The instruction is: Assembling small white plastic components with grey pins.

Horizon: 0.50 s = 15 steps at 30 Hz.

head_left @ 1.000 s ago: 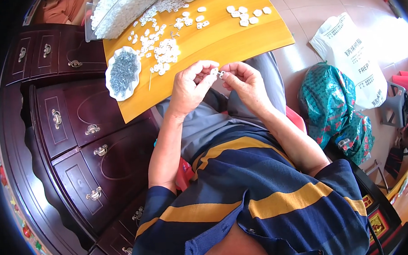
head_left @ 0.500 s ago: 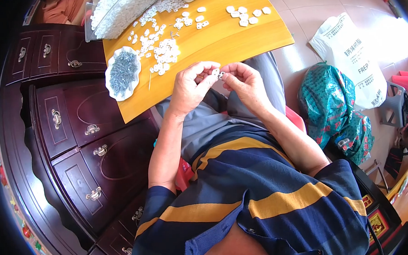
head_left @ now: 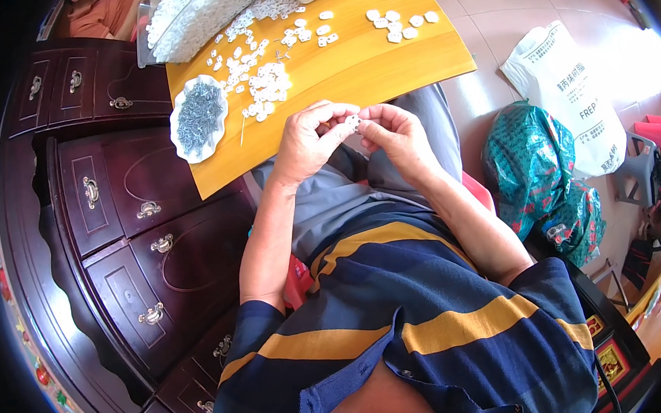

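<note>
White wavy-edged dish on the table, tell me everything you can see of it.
The white dish is elongated, with a scalloped rim and a smooth look; whether plastic or ceramic, I cannot tell. It sits upright at the left edge of the wooden table, its outer side seeming to reach past that edge. A tangle of thin grey metallic pieces covers its inside, hiding the bottom. Neither the left hand nor the right hand touches it.
</note>
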{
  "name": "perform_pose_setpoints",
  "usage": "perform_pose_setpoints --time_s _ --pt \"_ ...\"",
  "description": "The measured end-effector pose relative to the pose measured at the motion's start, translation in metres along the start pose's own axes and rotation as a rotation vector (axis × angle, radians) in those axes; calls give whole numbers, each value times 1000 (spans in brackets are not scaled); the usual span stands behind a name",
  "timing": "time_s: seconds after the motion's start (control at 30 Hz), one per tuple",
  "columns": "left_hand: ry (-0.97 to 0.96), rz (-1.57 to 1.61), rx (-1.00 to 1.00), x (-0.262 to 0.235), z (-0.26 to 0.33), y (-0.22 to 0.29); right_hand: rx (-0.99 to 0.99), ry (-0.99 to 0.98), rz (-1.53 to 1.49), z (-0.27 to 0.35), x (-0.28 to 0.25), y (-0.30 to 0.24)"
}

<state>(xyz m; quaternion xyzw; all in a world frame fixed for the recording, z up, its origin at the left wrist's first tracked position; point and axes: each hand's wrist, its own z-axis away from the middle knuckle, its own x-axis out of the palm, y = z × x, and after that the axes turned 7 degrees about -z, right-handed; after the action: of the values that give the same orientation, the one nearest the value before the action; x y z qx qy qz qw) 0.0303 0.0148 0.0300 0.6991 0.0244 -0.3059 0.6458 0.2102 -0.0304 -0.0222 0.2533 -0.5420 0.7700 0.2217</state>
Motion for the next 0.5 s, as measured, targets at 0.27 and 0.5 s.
perform_pose_setpoints --time_s 0.27,0.5 --pt "-83 -82 30 -4 0 6 94 -19 0 -1 -1 -2" --pt "119 -526 154 17 4 23 114 8 -118 -2 -4 2"
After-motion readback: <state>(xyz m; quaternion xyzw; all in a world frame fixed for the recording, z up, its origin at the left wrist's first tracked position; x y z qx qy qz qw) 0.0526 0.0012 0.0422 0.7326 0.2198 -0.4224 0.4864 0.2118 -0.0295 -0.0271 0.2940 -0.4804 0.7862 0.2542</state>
